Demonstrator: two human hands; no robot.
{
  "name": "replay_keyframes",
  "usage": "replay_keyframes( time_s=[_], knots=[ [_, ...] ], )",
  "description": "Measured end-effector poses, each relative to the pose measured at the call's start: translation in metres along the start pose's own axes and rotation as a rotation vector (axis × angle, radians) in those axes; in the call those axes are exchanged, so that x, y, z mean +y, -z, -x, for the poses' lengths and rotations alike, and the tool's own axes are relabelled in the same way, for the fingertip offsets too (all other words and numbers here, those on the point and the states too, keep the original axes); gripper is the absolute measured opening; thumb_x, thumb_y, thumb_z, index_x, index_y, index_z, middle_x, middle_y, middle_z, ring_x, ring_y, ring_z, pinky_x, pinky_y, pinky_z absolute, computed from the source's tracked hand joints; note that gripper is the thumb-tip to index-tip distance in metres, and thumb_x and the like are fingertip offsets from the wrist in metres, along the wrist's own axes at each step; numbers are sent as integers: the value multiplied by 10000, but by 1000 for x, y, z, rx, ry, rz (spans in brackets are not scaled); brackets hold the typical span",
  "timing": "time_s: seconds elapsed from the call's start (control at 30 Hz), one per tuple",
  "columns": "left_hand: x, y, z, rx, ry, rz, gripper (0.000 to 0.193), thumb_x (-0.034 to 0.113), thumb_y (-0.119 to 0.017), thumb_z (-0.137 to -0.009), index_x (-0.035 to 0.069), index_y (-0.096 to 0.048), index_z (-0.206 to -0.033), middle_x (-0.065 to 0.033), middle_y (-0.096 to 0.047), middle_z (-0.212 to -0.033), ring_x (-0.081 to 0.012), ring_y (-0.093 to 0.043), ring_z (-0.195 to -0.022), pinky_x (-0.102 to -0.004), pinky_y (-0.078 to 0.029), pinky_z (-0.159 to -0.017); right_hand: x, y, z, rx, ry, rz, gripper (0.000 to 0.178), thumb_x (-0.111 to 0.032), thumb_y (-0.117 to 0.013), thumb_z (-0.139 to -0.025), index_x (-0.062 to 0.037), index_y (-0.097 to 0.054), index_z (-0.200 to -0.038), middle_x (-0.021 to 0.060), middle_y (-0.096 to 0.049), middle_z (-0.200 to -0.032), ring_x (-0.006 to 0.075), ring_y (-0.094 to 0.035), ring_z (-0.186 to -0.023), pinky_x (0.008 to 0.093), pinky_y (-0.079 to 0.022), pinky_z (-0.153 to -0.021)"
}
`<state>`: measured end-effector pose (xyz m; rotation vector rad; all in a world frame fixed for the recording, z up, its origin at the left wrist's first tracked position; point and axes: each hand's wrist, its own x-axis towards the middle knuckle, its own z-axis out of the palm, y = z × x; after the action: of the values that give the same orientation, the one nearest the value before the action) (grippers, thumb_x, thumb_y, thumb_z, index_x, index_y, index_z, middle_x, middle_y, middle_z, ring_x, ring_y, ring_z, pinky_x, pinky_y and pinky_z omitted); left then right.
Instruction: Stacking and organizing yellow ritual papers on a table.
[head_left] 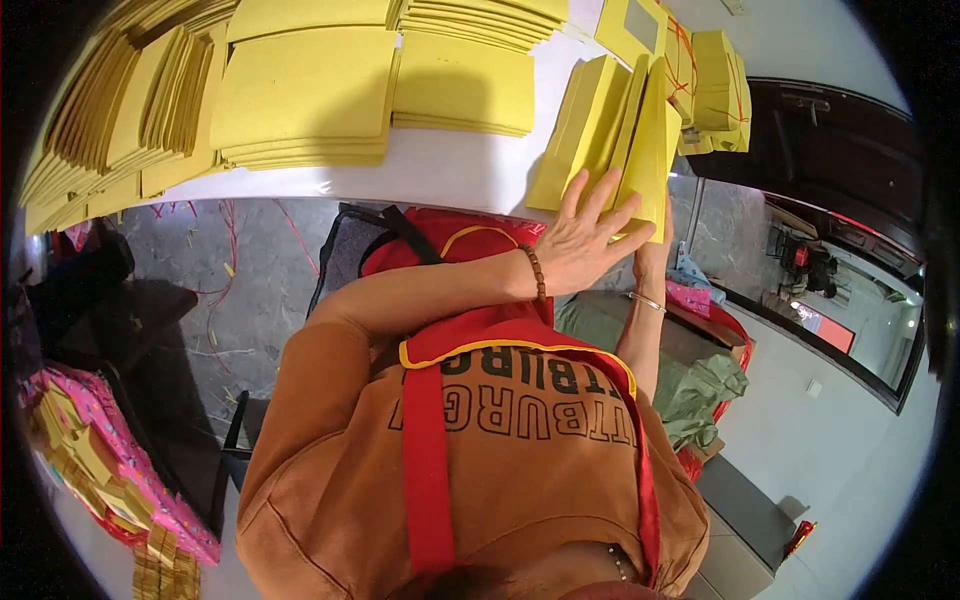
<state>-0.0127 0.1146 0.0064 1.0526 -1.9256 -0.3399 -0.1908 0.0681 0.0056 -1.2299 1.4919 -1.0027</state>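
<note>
Toward the right end of the white table (340, 180), my left hand (583, 232) spreads its fingers over the near end of some folded yellow cardboard pieces (585, 125). Its fingertips touch the lower edges of the card. My right hand (655, 248) is at the right side of an upright yellow cardboard piece (650, 150), which hides most of its fingers. Whether those fingers grip the card cannot be seen.
Stacks of flat yellow cardboard (305, 90) cover the table's left and middle. Red-tied yellow bundles (715, 90) stand beyond my hands, near a dark door (830, 150). A pink-lined box (130, 450) holding yellow pieces sits at lower left. Green sheeting (700, 395) lies to my right.
</note>
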Motion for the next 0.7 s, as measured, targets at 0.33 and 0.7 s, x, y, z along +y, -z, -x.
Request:
replay_keyframes(
  time_s=[0.33, 0.7],
  knots=[
    [-14, 18, 12, -65, 88, 35, 521, 165, -629, -709, 147, -483, -1209, -109, -386, -1268, -299, -303, -1232, -544, -134, -994, 1, -1, -4, 53, 41, 46, 463, -93, -435, -913, 5, -298, -1345, 119, -298, -1400, 179, -293, -1267, 284, -238, -1031],
    [-43, 32, 26, 70, 204, 420, 496, 59, -583, -706, 73, -459, -1186, -137, -431, -1214, -283, -446, -1056, -396, -330, -893, 6, 12, -7, 36, 134, 389, 392, -195, -475, -897, -87, -457, -1273, 155, -277, -1398, 244, -186, -1332, 332, -191, -1052]
  ],
)
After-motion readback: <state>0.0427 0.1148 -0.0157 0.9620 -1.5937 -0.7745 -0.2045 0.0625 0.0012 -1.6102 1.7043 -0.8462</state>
